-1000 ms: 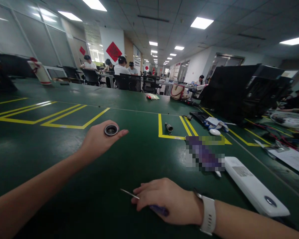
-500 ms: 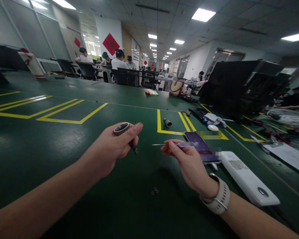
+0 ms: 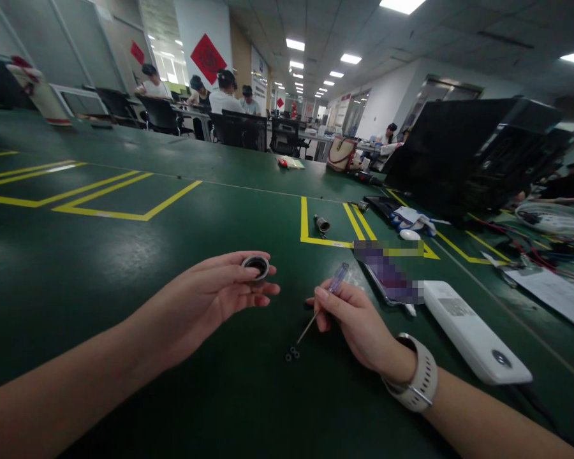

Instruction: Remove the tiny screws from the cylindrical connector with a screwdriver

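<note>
Tabletop, right fingers closed around screwdriver

The green tabletop looks smooth, mostly matt near, with a soft sheen at left. Yellow tape lies flat on it with a smooth finish. The grey ring looks like metal, its rim faintly shiny. The screwdriver pairs a glossy, translucent purple plastic handle with a slim metal shaft. The connector piece, farther off, has a dull metallic look. At right, the white slab appears smooth plastic, while the pale watch strap looks matt and rubbery. Far right are a paper sheet and a crumpled blue-and-white cloth.
</note>
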Demonstrator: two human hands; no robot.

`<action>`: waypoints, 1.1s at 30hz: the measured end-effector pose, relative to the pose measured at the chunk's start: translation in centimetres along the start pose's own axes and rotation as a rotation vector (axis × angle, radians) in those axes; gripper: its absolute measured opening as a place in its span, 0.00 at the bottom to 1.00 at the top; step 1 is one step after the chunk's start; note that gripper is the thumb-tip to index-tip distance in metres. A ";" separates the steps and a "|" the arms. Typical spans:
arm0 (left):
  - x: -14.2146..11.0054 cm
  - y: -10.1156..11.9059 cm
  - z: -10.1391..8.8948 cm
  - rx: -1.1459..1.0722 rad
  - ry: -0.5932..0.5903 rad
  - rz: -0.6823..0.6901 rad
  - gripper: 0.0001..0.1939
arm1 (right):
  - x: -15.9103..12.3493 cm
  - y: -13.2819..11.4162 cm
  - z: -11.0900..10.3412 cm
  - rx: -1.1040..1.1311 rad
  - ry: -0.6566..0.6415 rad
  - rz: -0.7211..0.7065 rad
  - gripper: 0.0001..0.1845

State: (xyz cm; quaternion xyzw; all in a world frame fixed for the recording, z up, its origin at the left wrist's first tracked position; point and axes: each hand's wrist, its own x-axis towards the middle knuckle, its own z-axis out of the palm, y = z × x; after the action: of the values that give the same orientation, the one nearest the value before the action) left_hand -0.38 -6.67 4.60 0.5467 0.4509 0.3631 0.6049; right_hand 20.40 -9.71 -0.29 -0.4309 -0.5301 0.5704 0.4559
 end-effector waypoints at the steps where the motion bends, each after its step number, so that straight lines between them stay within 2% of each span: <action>1: 0.0 0.0 0.1 -0.018 -0.011 -0.007 0.13 | 0.0 0.1 0.0 -0.011 -0.014 -0.006 0.14; 7: 0.1 -0.3 0.3 -0.142 -0.020 -0.026 0.12 | -0.5 -0.3 0.2 -0.169 -0.085 -0.033 0.13; 12: 0.1 -0.2 0.4 -0.053 0.017 -0.028 0.13 | -1.4 -1.1 0.6 -0.532 -0.091 -0.244 0.14; 14: 0.1 -0.2 0.4 -0.074 0.033 -0.042 0.12 | -1.6 -1.1 0.8 -0.591 -0.077 -0.298 0.13; 16: 0.1 -0.2 0.5 -0.123 0.052 -0.068 0.12 | -1.6 -0.9 0.8 -0.530 -0.059 -0.289 0.13; 20: 0.0 0.0 0.9 -0.177 0.100 -0.134 0.12 | -0.9 0.1 0.6 -0.224 0.012 -0.208 0.13; 23: -0.3 0.3 1.1 -0.152 0.097 -0.179 0.13 | -0.8 0.6 0.6 -0.021 0.066 -0.272 0.11; 25: -0.4 0.3 1.1 -0.128 0.069 -0.178 0.13 | -1.1 0.5 0.7 0.031 0.094 -0.348 0.09; 29: -0.6 -0.1 1.2 -0.016 0.038 -0.152 0.14 | -2.0 -0.3 1.0 -0.117 0.102 -0.493 0.07; 33: -0.8 -0.4 1.6 0.070 0.023 -0.110 0.15 | -2.8 -1.2 1.2 -0.352 0.009 -0.601 0.08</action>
State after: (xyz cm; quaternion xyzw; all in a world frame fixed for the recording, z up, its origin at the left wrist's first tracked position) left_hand 0.86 -8.02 4.35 0.5379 0.4997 0.3197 0.5990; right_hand 19.89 -12.73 0.97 -0.3301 -0.7215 0.3087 0.5245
